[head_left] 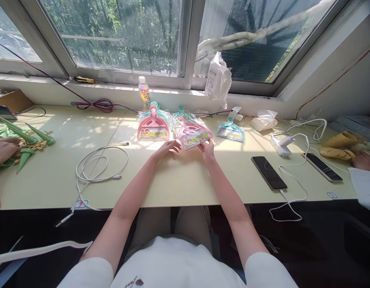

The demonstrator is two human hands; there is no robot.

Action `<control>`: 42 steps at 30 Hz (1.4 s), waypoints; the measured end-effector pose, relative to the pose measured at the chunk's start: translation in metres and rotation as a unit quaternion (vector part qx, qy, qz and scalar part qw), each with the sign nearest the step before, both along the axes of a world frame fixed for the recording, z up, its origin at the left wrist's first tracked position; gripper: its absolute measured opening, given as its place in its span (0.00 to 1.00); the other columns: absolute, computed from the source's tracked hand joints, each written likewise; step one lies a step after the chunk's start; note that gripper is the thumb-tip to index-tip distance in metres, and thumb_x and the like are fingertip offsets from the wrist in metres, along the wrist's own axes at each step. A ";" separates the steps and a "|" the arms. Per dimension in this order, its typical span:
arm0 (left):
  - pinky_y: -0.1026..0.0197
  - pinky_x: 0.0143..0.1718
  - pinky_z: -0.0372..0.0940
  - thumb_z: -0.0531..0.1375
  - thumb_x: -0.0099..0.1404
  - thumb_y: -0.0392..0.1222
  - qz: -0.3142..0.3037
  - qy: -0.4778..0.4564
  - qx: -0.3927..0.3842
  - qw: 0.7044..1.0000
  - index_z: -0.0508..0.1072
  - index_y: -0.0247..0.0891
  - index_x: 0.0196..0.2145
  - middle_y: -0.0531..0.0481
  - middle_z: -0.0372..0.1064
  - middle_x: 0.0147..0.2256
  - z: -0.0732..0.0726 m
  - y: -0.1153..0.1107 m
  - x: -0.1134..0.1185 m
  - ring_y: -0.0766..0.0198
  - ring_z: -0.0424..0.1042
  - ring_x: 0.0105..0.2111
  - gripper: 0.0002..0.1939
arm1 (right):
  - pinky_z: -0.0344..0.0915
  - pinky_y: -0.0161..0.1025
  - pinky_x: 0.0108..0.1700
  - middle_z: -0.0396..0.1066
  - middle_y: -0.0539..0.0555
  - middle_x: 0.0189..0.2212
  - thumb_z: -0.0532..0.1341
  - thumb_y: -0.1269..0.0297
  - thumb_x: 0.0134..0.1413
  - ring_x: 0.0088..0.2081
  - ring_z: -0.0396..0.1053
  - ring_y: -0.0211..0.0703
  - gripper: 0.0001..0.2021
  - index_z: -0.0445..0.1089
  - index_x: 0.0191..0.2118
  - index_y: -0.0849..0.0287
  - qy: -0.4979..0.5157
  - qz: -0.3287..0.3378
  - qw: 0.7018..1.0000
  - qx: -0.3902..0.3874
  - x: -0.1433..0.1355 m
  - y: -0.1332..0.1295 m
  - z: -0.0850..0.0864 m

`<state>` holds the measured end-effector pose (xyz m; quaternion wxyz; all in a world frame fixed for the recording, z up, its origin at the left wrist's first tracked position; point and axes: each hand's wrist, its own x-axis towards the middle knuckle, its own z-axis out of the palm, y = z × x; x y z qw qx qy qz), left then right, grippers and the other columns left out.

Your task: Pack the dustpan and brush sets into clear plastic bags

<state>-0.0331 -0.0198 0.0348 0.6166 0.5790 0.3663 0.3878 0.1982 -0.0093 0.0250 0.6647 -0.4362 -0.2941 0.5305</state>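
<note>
In my right hand (pixel 207 149) is the lower right corner of a pink mini dustpan-and-brush set (pixel 191 135) in clear plastic wrap, tilted above the table. My left hand (pixel 167 148) is beside its left edge, fingers apart and holding nothing; whether the fingertips touch the wrap I cannot tell. Behind the held set, a teal wrapped set (pixel 181 112) is partly hidden. To the left lies a stack with a pink wrapped set (pixel 153 127) on top and teal showing behind. A single teal wrapped set (pixel 230 130) lies to the right.
A drink bottle (pixel 144 93) stands behind the stack. A coiled white cable (pixel 102 164) lies left; a phone (pixel 269 173), a charger (pixel 281 145) and a tissue pack (pixel 263 121) lie right. Another person's hand (pixel 5 150) is by green cones (pixel 24 158); another person's hand (pixel 365 161) is far right.
</note>
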 end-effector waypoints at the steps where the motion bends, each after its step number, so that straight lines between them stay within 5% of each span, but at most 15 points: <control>1: 0.59 0.31 0.68 0.61 0.58 0.69 0.006 0.002 -0.007 1.000 0.77 0.35 0.35 0.40 0.73 0.36 -0.001 0.000 0.002 0.60 0.72 0.32 0.30 | 0.77 0.42 0.49 0.76 0.50 0.38 0.66 0.71 0.48 0.40 0.77 0.42 0.14 0.66 0.40 0.55 -0.003 0.003 1.000 0.003 -0.001 -0.001 0.000; 9: 0.65 0.26 0.61 0.69 0.53 0.59 0.068 0.040 0.021 0.997 0.76 0.35 0.26 0.47 0.69 0.28 -0.004 0.001 0.006 0.69 0.64 0.24 0.22 | 0.76 0.46 0.50 0.75 0.51 0.38 0.68 0.68 0.47 0.41 0.77 0.43 0.17 0.64 0.42 0.55 -0.033 -0.005 0.999 0.022 -0.011 -0.007 0.000; 19: 0.65 0.34 0.66 0.69 0.54 0.55 0.055 -0.042 -0.032 0.997 0.76 0.38 0.30 0.48 0.71 0.35 -0.008 0.001 0.008 0.65 0.70 0.35 0.18 | 0.76 0.44 0.50 0.74 0.52 0.40 0.67 0.66 0.46 0.43 0.76 0.43 0.17 0.62 0.41 0.54 -0.014 -0.047 0.999 0.024 -0.013 -0.003 -0.010; 29: 0.65 0.24 0.60 0.70 0.52 0.55 0.033 -0.049 -0.056 0.997 0.76 0.37 0.32 0.48 0.71 0.35 -0.016 0.007 0.009 0.72 0.63 0.25 0.19 | 0.76 0.43 0.49 0.73 0.53 0.42 0.65 0.69 0.45 0.45 0.76 0.44 0.16 0.62 0.41 0.55 0.009 -0.062 0.998 -0.009 -0.015 0.002 -0.017; 42: 0.69 0.22 0.55 0.74 0.45 0.51 0.106 -0.098 -0.080 0.986 0.77 0.35 0.32 0.52 0.63 0.28 -0.013 0.008 0.013 0.74 0.58 0.24 0.21 | 0.78 0.36 0.41 0.76 0.51 0.37 0.65 0.74 0.47 0.36 0.77 0.39 0.13 0.66 0.40 0.58 -0.003 -0.016 0.999 -0.031 -0.008 -0.006 0.003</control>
